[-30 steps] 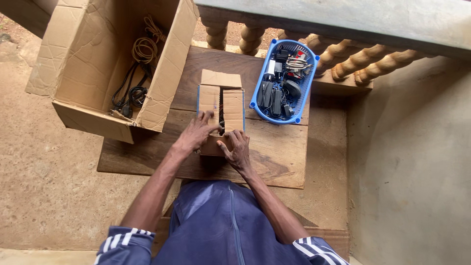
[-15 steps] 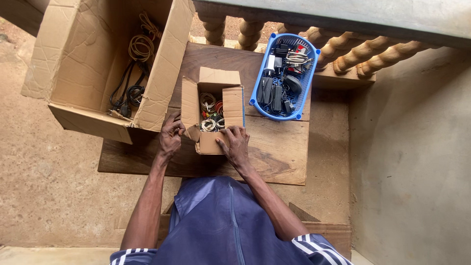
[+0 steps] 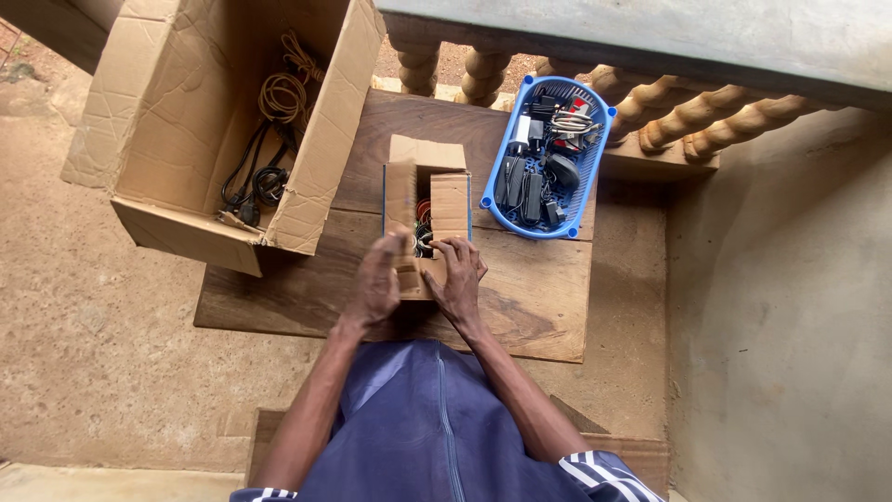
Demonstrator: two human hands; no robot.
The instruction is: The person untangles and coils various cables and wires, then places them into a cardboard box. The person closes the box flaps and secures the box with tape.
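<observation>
cardboard box (image 3: 427, 200) lies lengthwise away from both hands (image 3: 420, 279), flaps half-closed.

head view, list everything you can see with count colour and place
small cardboard box: 1, brown, table middle, flaps partly up, small items inside
large cardboard box: 1, brown, left, open
cables: several, black and tan, in the large box
basket: 1, blue, right of the small box, dark gadgets inside
table: 1, brown wood
railing posts: several, tan, top
left hand: on the small box's left flap
right hand: on its near edge
</observation>
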